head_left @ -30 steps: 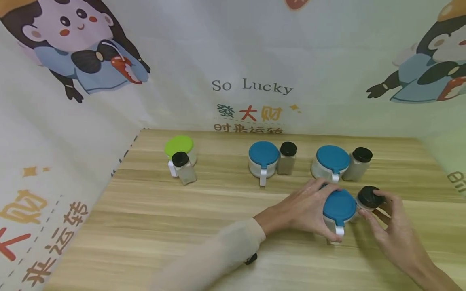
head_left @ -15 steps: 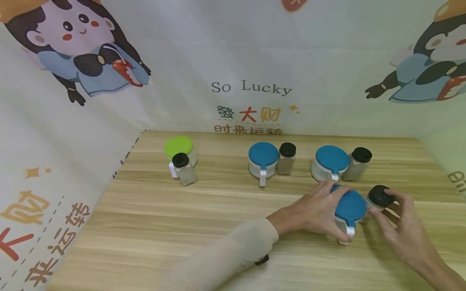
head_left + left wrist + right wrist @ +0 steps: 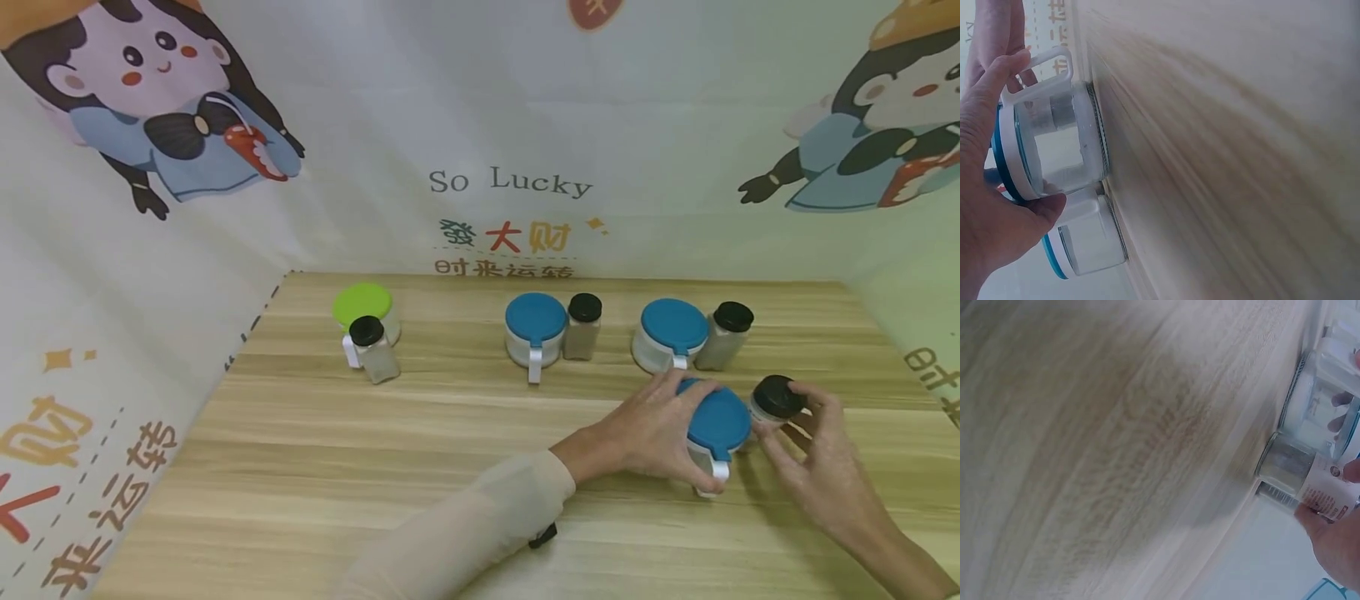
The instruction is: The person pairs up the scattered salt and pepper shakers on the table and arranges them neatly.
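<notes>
Jar [image 3: 712, 433]: clear glass w/ blue lid, white handle.

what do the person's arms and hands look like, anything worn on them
The left hand is bare, and its forearm wears a snug, pale beige long sleeve ending at the wrist, with a small black item showing beneath it. The right hand and the visible part of its forearm are bare. No rings or gloves are visible.

Staged tabletop booth: cartoon-printed backdrop [image 3: 480, 125] around a wooden table [image 3: 420, 467].
</notes>
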`<state>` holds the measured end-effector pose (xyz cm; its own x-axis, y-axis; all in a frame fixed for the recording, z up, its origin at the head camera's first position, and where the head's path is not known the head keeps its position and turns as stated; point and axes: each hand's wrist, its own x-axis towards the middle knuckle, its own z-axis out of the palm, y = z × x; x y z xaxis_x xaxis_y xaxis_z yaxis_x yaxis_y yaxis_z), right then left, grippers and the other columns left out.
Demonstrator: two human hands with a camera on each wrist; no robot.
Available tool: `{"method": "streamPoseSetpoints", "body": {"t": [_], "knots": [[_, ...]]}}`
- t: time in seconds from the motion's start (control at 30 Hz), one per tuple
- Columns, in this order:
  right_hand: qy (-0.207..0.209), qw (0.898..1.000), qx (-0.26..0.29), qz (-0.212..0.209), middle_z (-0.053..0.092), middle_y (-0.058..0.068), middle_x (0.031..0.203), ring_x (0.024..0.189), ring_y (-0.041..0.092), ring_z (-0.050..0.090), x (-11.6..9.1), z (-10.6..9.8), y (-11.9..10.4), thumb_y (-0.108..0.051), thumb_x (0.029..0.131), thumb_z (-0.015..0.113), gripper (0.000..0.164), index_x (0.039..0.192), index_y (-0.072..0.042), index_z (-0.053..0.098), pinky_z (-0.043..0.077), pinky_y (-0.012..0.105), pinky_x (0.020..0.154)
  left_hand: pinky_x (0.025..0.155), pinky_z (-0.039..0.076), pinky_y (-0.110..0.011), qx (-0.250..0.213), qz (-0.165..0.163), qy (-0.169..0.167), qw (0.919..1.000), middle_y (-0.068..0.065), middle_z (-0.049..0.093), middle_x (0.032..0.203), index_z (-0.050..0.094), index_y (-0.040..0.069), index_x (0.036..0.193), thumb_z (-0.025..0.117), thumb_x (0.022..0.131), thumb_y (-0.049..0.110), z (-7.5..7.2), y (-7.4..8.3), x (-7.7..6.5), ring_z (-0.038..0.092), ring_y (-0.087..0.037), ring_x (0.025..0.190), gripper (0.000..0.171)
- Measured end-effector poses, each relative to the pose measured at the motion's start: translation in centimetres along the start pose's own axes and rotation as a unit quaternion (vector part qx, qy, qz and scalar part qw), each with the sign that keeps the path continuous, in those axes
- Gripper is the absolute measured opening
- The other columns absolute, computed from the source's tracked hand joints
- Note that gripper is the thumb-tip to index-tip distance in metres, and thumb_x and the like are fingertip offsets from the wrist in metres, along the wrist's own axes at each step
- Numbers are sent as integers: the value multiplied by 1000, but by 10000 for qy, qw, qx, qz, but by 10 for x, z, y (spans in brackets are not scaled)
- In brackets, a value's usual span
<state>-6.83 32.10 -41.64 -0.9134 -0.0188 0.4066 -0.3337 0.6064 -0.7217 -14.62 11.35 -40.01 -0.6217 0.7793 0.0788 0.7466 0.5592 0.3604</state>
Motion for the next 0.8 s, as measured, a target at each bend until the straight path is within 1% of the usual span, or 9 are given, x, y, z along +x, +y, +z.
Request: {"method": "streamPoseSetpoints", "body": {"t": [0.03,0.17,0.2,0.27,0.33,0.43,0.53,0.67,0.8], "knots": [[69,10000,50,-4,28,35,142,127,54,44,0,0,-1,19,88,64,80,150,3,14,31,7,98,105,36,-21,-29,35,20,10000,-5,34,153,30,23,159,80,71,69,0,-1,-1,34,-10,136,112],[548,9981,243,-114,19,29,152,144,24,28,-2,0,-8,21,80,64,89,151,1,13,15,22,116,106,39,-28,-168,157,52,9997,-5,26,161,24,26,161,80,69,72,-2,-3,-10,27,-14,143,118],[687,9969,280,-251,18,27,154,146,27,23,-2,0,-11,20,79,64,87,149,3,15,12,26,118,106,39,-29,-238,152,47,9996,-4,25,161,23,28,162,80,69,73,-5,-4,-13,26,-13,144,118],[902,9940,325,-535,22,19,155,145,19,23,-1,0,-18,20,78,62,77,143,11,23,10,34,120,107,39,-30,-358,149,74,9992,0,26,161,23,30,162,77,74,72,-13,-5,-18,26,-11,144,111],[911,9908,399,-922,27,12,154,145,20,25,0,1,-26,14,83,61,62,137,18,29,12,37,121,109,36,-29,-595,176,134,9980,4,30,159,29,29,160,73,82,67,-23,-8,-24,28,-7,143,98],[798,9857,433,-1422,36,5,150,141,17,34,-1,8,-40,-3,95,61,45,127,22,41,21,33,119,113,31,-26,-945,280,309,9946,6,38,156,39,24,157,67,93,56,-39,-15,-37,30,-5,142,77],[708,9784,545,-1862,47,10,145,136,18,42,-2,18,-55,-15,102,58,43,121,22,49,30,29,116,114,29,-26,-1194,407,580,9903,4,44,154,44,19,154,66,98,45,-54,-24,-58,32,-5,142,65],[707,9636,852,-2431,57,21,135,130,21,51,0,34,-74,-8,103,57,34,120,22,54,37,26,110,113,30,-24,-1479,477,924,9835,2,47,152,48,17,151,67,99,38,-69,-37,-90,35,-5,141,59],[606,9532,1081,-2757,60,25,131,129,22,54,0,50,-92,-10,105,55,35,120,21,56,41,25,106,113,33,-27,-2397,626,835,9652,1,48,152,50,15,149,68,100,30,-79,-52,-119,36,-5,140,54]]}}
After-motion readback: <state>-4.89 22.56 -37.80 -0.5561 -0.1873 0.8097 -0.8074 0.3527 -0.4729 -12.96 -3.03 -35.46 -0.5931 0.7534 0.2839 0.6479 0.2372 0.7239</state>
